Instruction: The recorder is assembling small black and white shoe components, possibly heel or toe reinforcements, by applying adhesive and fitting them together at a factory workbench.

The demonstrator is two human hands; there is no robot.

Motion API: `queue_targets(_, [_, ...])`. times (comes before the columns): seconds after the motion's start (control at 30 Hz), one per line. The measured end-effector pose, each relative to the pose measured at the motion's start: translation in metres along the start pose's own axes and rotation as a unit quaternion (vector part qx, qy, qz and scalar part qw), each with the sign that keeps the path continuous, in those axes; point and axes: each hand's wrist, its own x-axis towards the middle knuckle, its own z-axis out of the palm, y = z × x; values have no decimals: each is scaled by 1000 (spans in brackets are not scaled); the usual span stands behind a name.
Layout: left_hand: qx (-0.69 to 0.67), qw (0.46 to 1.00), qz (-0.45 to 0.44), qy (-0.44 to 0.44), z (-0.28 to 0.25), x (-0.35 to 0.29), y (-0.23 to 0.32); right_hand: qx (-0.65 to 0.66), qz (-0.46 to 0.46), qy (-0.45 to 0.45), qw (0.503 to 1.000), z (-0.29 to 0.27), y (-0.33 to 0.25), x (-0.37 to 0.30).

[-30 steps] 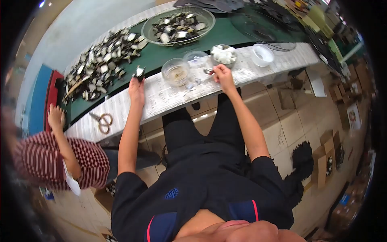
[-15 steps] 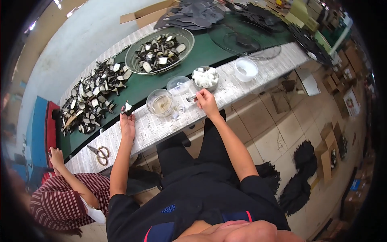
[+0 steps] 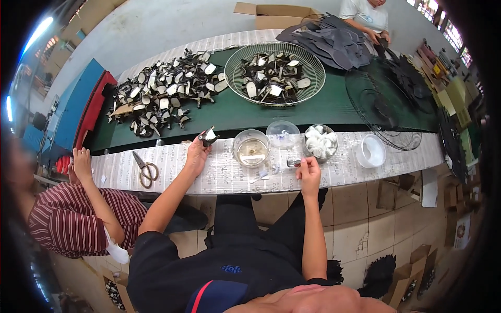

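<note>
My left hand (image 3: 195, 155) is closed around a small black piece with a white patch (image 3: 209, 135), held up at the table's edge strip. In my right hand (image 3: 310, 171), the fingertips pinch a small dark tool with a shiny tip (image 3: 294, 163); its exact kind is unclear. Between the hands stands a clear round tub of yellowish liquid (image 3: 251, 149), with a clear shallow lid (image 3: 283, 134) beside it. Just beyond my right hand is a metal bowl of white cotton-like balls (image 3: 320, 142). Scissors with brass-coloured handles (image 3: 146, 170) lie left of my left forearm.
A heap of black-and-white pieces (image 3: 162, 94) covers the green surface at left. Similar pieces fill a wire basket (image 3: 318, 86). A white tub (image 3: 371, 151) stands at right. Flat dark pieces (image 3: 334, 44) lie behind. One co-worker (image 3: 78, 214) is at left, another (image 3: 365, 18) at back right.
The whole view has swung, so the table sits lower and further right, and the co-worker at the back now shows. Both hands keep their holds, near the same containers.
</note>
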Motion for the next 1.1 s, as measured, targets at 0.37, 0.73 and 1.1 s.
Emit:
queue_targets(0.37, [-91,992,80,24,21,-28,6,-6,-1,25,1000,3,-2,-10])
queue_targets(0.73, [-133,986,-44,-96,129,-164,53,87,-121,46,988,67,-106,-92])
queue_targets(1.1, [28,989,-21,-142,165,-212,83,-307,-365,-121,871,116,-167,-142])
